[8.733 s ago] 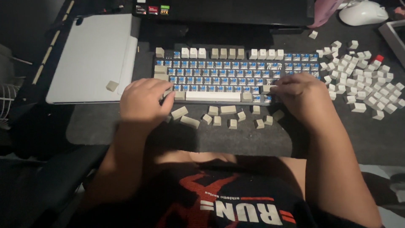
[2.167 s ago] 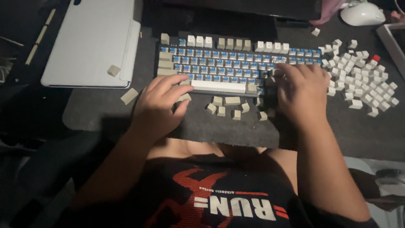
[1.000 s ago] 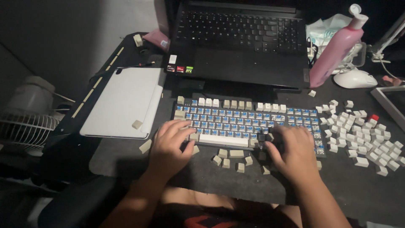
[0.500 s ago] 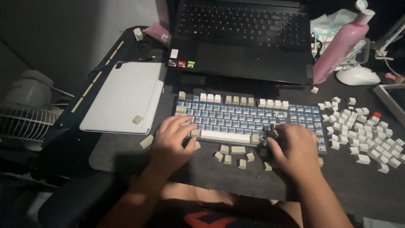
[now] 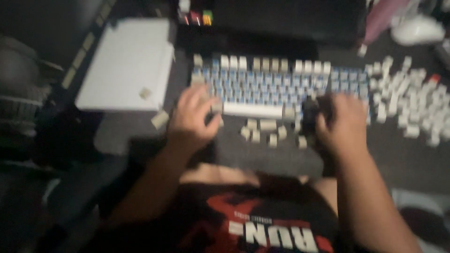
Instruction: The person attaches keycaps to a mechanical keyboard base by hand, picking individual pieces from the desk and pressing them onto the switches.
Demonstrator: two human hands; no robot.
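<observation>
The view is blurred by motion. A keyboard [image 5: 281, 84] with bare blue switches and a row of pale keycaps along its far edge lies on a dark mat. My left hand [image 5: 194, 117] rests on its near-left corner, fingers apart over the keys and holding nothing I can make out. At the near-right part of the keyboard, my right hand [image 5: 344, 124] is curled around a small dark tool [image 5: 309, 112]. Several loose beige keycaps [image 5: 267, 131] lie on the mat between my hands, just in front of the keyboard.
A heap of white keycaps [image 5: 408, 103] with one red cap [image 5: 434, 78] spreads right of the keyboard. A white flat case [image 5: 126, 65] with a beige cap on it lies at the left. Behind are a dark laptop edge [image 5: 281, 18], a pink bottle [image 5: 382, 16] and a white mouse [image 5: 417, 28].
The camera has dipped down and blurred, so the laptop is mostly out of view. Both hands stay at the keyboard's near edge, the right one still by the dark tool.
</observation>
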